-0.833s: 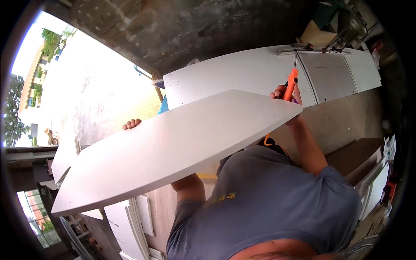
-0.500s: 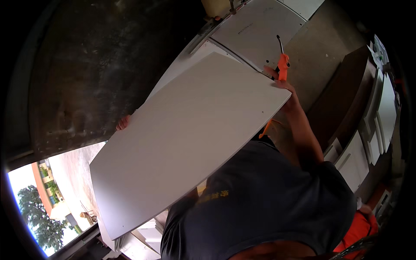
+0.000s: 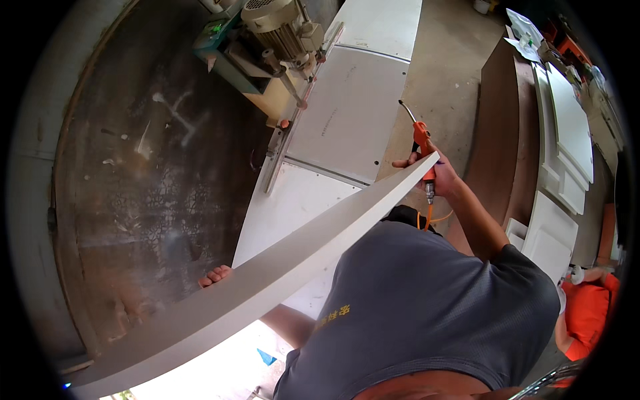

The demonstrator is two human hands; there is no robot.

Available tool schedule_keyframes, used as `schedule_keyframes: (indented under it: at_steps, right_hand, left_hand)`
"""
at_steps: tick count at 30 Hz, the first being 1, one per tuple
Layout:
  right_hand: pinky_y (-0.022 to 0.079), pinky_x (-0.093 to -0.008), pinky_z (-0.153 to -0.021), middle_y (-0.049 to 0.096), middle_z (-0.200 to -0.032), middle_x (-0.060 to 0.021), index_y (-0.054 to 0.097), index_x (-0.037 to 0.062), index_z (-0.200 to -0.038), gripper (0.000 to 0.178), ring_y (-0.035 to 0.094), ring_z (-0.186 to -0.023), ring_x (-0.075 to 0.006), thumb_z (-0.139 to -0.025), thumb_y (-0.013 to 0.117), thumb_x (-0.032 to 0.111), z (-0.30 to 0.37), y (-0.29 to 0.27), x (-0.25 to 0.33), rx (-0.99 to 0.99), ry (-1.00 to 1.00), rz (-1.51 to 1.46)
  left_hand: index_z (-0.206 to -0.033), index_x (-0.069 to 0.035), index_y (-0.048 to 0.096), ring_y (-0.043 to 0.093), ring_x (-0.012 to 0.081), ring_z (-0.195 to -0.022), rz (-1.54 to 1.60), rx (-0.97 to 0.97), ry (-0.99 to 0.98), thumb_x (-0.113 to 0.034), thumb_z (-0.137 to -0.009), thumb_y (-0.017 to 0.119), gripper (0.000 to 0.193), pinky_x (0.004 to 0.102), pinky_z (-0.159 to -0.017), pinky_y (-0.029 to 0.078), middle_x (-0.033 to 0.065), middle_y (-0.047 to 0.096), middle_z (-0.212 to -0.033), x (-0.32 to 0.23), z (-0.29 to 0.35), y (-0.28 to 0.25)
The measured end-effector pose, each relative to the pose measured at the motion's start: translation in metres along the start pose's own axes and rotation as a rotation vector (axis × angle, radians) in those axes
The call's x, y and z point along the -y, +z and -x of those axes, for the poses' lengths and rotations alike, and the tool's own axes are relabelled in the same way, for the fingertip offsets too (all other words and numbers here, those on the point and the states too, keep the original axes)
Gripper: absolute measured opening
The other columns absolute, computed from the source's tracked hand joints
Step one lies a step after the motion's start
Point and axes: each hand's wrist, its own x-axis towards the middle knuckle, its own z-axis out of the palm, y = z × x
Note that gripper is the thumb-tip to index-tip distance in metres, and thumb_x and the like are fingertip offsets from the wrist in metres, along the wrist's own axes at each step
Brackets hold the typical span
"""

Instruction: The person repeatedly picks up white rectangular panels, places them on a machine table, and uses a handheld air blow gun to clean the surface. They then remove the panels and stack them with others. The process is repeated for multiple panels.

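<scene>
A long white board (image 3: 293, 267) slants across the front of my body, tilted so that its narrow edge and one face show. My left hand (image 3: 217, 275) has its fingers curled over the board's far side; that arm is partly hidden behind it. In my right hand (image 3: 437, 170) is an orange air blow gun (image 3: 423, 137), its thin bent metal nozzle pointing away and up to the left. An orange hose (image 3: 427, 220) hangs from its lower end. The board's right tip lies at that hand, where some fingers extend past the gun.
Beyond the board runs a pale worktable (image 3: 350, 113) with a motor-driven machine (image 3: 277, 33) at its left. A large dark, stained surface (image 3: 153, 200) fills the left. Brown boards (image 3: 497, 120) and stacked white boards (image 3: 570, 120) stand right. A person in orange (image 3: 587, 310) is at lower right.
The board has turned from its broad face to nearly edge-on, its left end swinging lower left. My right hand and the blow gun appear slightly further left, and the view has shifted, showing the machine.
</scene>
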Motion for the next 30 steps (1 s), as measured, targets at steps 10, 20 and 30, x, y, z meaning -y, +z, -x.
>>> schedule_keyframes:
  at_steps: [10, 20, 30]
  right_hand:
    - [0.048, -0.0187, -0.051, 0.062, -0.106, -0.0143, 0.055, 0.0051, -0.098, 0.026, 0.068, -0.085, -0.0229, -0.093, 0.055, 0.031, -0.082, 0.003, 0.072, -0.051, 0.114, 0.368]
    - [0.053, -0.0398, -0.055, 0.064, -0.071, -0.0178, 0.054, -0.0072, -0.093, 0.027, 0.066, -0.062, -0.0268, -0.081, 0.053, 0.016, -0.127, -0.102, 0.26, 0.02, 0.598, 1.405]
    - [0.051, -0.0362, -0.052, 0.06, -0.077, -0.0129, 0.05, -0.0034, -0.11, 0.041, 0.062, -0.057, -0.0227, -0.08, 0.06, 0.023, -0.094, -0.242, 0.367, -0.154, 0.181, 1.817]
  left_hand:
    - [-0.137, -0.011, 0.039, 0.045, 0.0331, -0.125, -0.602, -0.48, 0.246, -0.071, -0.078, 0.057, 0.086, 0.0526, -0.1, 0.046, 0.0134, 0.04, -0.138, 0.042, -0.054, 0.207]
    - [-0.103, 0.012, 0.059, 0.061, 0.0209, -0.089, -1.551, -0.138, 0.279, -0.04, -0.069, 0.084, 0.067, 0.0314, -0.081, 0.05, 0.0121, 0.063, -0.099, 0.142, -0.124, 0.438]
    - [-0.085, 0.0, 0.061, 0.062, 0.0191, -0.064, -2.14, 0.277, -0.105, -0.017, -0.066, 0.084, 0.034, 0.0288, -0.065, 0.048, 0.0103, 0.067, -0.074, 0.331, -0.185, 0.513]
